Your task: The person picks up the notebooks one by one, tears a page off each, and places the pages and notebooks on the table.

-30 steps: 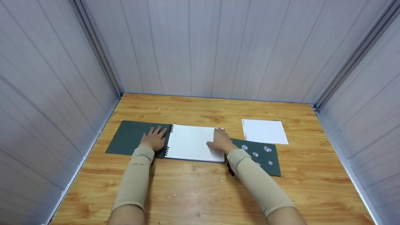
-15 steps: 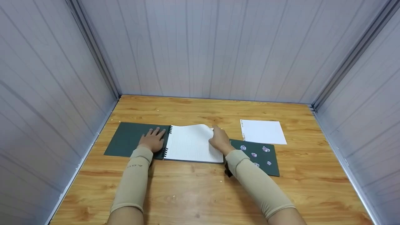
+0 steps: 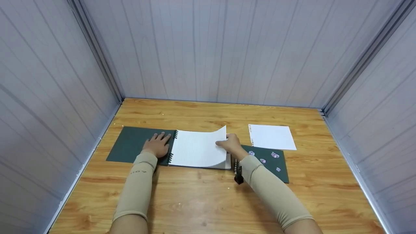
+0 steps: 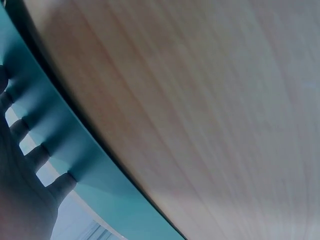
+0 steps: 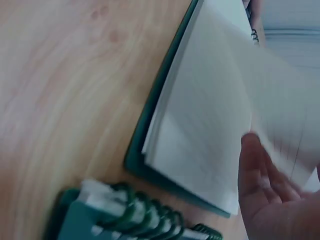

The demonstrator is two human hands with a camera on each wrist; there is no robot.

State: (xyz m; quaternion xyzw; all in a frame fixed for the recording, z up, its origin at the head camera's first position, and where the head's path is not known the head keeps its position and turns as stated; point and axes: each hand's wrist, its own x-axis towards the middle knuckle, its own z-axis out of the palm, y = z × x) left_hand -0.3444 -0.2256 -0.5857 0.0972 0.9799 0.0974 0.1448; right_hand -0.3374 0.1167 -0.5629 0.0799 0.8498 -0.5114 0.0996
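Note:
An open spiral notebook lies mid-table in the head view, its dark green cover (image 3: 125, 143) folded out to the left. My left hand (image 3: 156, 145) rests flat on that cover beside the coil, fingers spread; its fingertips (image 4: 65, 182) touch the green cover in the left wrist view. My right hand (image 3: 232, 145) pinches the right edge of a white page (image 3: 198, 148), which curves up off the stack. From the right wrist view, the raised page (image 5: 285, 100) stands above the other pages (image 5: 200, 135), with thumb and fingers at its edge.
Right of the open notebook lies a second dark green spiral notebook (image 3: 282, 175) with purple flowers, partly under my right forearm; its coil (image 5: 150, 217) shows close by. Behind it is a loose white sheet (image 3: 272, 137) with torn holes. Panel walls (image 3: 208, 52) enclose the wooden table (image 3: 195, 201).
The right hand lay over the page's right side, then took its edge and raised it; the page now bends upward. The left hand stays on the cover.

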